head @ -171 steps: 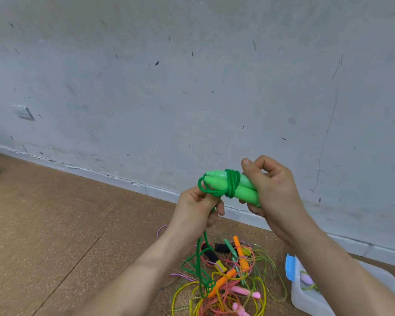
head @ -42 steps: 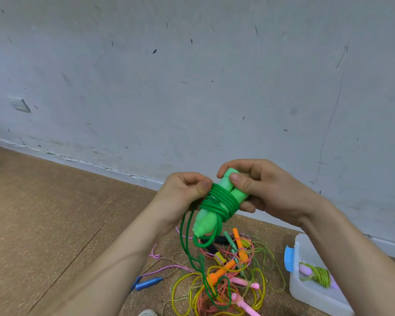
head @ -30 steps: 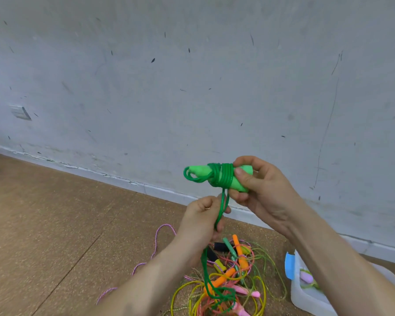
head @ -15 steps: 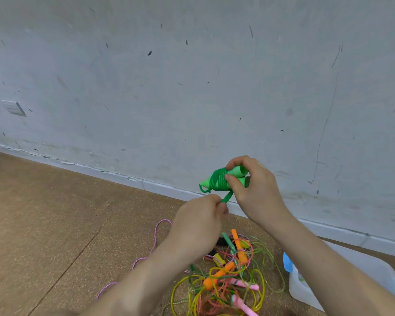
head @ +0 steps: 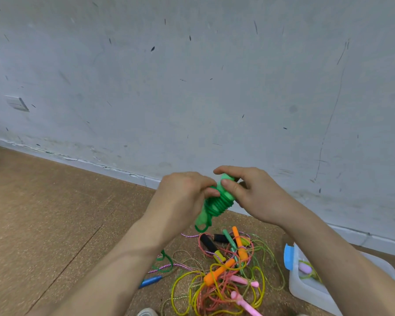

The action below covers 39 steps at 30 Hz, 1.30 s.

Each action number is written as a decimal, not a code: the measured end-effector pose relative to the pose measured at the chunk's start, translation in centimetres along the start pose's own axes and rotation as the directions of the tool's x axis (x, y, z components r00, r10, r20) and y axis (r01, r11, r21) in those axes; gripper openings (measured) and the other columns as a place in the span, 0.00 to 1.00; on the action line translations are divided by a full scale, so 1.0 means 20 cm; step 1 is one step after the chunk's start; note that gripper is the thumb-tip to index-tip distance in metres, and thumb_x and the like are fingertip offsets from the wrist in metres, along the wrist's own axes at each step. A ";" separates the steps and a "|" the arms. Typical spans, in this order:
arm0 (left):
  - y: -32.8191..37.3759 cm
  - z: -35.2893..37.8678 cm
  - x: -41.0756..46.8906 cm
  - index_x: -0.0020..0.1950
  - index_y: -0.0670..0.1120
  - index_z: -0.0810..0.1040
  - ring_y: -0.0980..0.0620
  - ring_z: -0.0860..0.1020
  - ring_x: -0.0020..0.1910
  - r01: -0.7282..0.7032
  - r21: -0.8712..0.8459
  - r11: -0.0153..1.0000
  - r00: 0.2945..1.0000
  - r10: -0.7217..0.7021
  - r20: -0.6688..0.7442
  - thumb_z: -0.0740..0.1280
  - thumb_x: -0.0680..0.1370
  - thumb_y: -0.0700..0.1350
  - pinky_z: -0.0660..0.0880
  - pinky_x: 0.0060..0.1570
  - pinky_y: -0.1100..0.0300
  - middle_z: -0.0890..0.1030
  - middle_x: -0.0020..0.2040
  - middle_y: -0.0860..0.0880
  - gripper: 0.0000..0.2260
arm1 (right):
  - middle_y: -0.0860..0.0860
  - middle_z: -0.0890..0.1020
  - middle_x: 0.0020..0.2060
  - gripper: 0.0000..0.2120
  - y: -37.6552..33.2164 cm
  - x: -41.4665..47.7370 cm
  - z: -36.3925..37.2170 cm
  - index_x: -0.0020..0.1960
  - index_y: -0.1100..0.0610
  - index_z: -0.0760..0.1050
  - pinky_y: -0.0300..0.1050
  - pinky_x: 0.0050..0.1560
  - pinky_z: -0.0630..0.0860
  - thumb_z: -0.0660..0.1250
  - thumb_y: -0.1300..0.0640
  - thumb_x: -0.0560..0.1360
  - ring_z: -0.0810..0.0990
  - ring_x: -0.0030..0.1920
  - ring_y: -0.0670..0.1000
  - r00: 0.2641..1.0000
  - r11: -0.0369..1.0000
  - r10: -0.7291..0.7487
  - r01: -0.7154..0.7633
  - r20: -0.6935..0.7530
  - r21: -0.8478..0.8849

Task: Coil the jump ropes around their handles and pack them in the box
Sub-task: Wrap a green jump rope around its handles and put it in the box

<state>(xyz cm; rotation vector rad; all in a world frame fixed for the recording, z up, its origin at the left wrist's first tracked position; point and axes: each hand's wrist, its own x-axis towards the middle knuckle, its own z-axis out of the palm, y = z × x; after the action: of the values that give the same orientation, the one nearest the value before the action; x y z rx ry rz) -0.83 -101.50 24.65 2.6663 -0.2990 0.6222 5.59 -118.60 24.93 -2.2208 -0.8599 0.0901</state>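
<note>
"Nearest the camera, what was noted?" the inspector asked.

"Both hands were raised in front of the person. The left hand [head: 183, 197] had its fingers curled against the green jump rope [head: 218, 205], with a fingertip pressed on the coils. The right hand [head: 255, 197] pinched the upper end of the green handles [head: 225, 179] between thumb and fingers."

"And the condition of the rope?"

"It was wound in tight turns round the two handles, which were held together and tilted. A small loop hung below the lower end."

"Below the hands?"

"On the floor [head: 43, 213] lay a tangled pile of ropes [head: 214, 290], yellow and red cords mixed. An orange handle [head: 240, 244], a pink handle [head: 244, 280] and black handles showed in it. A blue handle [head: 151, 280] lay just left of the pile."

"The box?"

"The box [head: 306, 290] was translucent white and stood right of the pile, with a blue latch [head: 289, 256] at its near corner. One coiled rope [head: 306, 269] lay inside. The right forearm hid part of it."

"Beyond that?"

"A scuffed grey wall [head: 192, 87] met the floor, with a switch plate [head: 17, 103] at far left."
</note>
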 end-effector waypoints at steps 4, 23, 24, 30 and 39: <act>0.00 -0.02 0.02 0.38 0.55 0.85 0.66 0.78 0.36 0.341 -0.307 0.888 0.940 -0.327 0.100 0.74 0.71 0.46 0.73 0.41 0.68 0.81 0.32 0.62 0.03 | 0.32 0.76 0.33 0.15 -0.03 -0.03 0.01 0.67 0.51 0.74 0.27 0.39 0.64 0.60 0.55 0.81 0.72 0.34 0.30 0.997 0.999 -0.038 0.037 0.073 0.015; 0.16 0.21 -0.03 0.39 0.46 0.77 0.55 0.70 0.25 0.450 -0.777 0.439 0.822 -0.544 0.169 0.61 0.79 0.37 0.67 0.26 0.64 0.79 0.31 0.52 0.11 | 0.58 0.75 0.34 0.05 -0.04 -0.02 -0.01 0.51 0.64 0.73 0.38 0.23 0.67 0.64 0.64 0.76 0.68 0.23 0.50 0.978 0.263 0.202 -0.104 0.050 0.959; 0.18 0.25 -0.04 0.41 0.47 0.77 0.55 0.73 0.29 0.414 -0.629 0.658 0.879 -0.468 0.089 0.61 0.80 0.41 0.69 0.30 0.60 0.80 0.33 0.53 0.10 | 0.58 0.75 0.35 0.03 -0.03 -0.01 0.01 0.51 0.63 0.72 0.39 0.24 0.69 0.64 0.65 0.77 0.68 0.23 0.51 0.960 0.278 0.278 -0.109 0.029 0.954; 0.25 0.20 -0.09 0.27 0.46 0.77 0.48 0.71 0.17 -0.060 0.474 0.879 0.967 -0.066 0.246 0.81 0.47 0.41 0.55 0.20 0.65 0.72 0.20 0.48 0.16 | 0.57 0.78 0.40 0.07 0.09 0.01 0.15 0.48 0.56 0.73 0.51 0.35 0.76 0.71 0.57 0.75 0.76 0.29 0.55 0.898 0.732 0.420 -0.249 -0.133 0.634; 0.22 0.09 -0.09 0.43 0.47 0.80 0.49 0.67 0.16 -0.125 0.518 0.846 0.987 0.053 0.151 0.80 0.57 0.45 0.49 0.23 0.64 0.69 0.20 0.51 0.17 | 0.56 0.76 0.32 0.07 0.07 0.01 0.10 0.44 0.57 0.76 0.43 0.28 0.72 0.74 0.58 0.71 0.73 0.25 0.52 0.912 0.810 0.388 -0.269 -0.132 0.522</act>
<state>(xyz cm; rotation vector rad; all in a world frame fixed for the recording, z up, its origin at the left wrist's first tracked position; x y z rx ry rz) -3.09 -106.03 23.73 3.2507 -0.3284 0.6293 5.98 -117.91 22.52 -1.8184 -0.2633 0.1898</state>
